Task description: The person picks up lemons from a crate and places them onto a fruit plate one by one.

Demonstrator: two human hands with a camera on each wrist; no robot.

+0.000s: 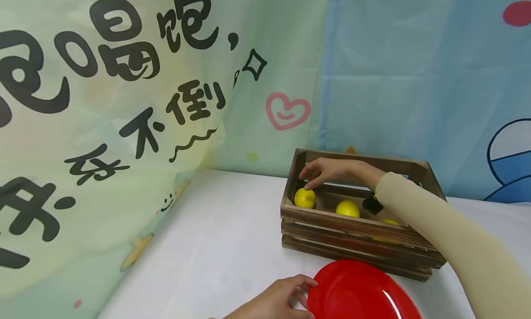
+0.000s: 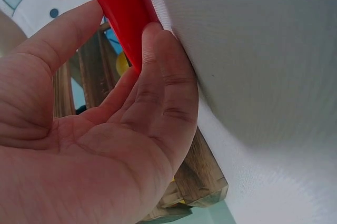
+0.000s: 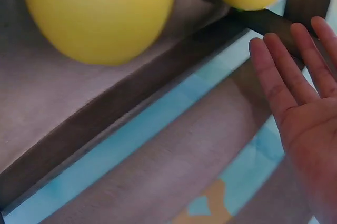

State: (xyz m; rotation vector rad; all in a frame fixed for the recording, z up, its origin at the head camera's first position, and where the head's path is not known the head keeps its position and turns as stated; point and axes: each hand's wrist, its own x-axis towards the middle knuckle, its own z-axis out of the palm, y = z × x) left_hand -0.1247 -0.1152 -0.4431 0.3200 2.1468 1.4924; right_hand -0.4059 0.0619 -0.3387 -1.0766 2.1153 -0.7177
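My left hand [image 1: 284,298] holds the left rim of a red plate [image 1: 358,291] low in the head view. In the left wrist view the thumb lies at one face of the plate [image 2: 121,11] and the fingers reach behind the other. My right hand [image 1: 327,171] is inside the slatted wooden crate [image 1: 352,227], fingertips close over a smooth yellow ball [image 1: 304,197] at its left end. Its fingers [image 3: 274,74] are extended and grip nothing. A second yellow ball [image 1: 347,209] rests mid-crate; a third [image 1: 390,222] is partly hidden by the crate's front and my right forearm.
A black object [image 1: 372,205] lies in the crate beside the middle ball, partly behind my right sleeve [image 1: 439,236]. The crate stands on a white tabletop [image 1: 215,231], against a printed cloth backdrop [image 1: 386,70]. The plate is just in front of the crate.
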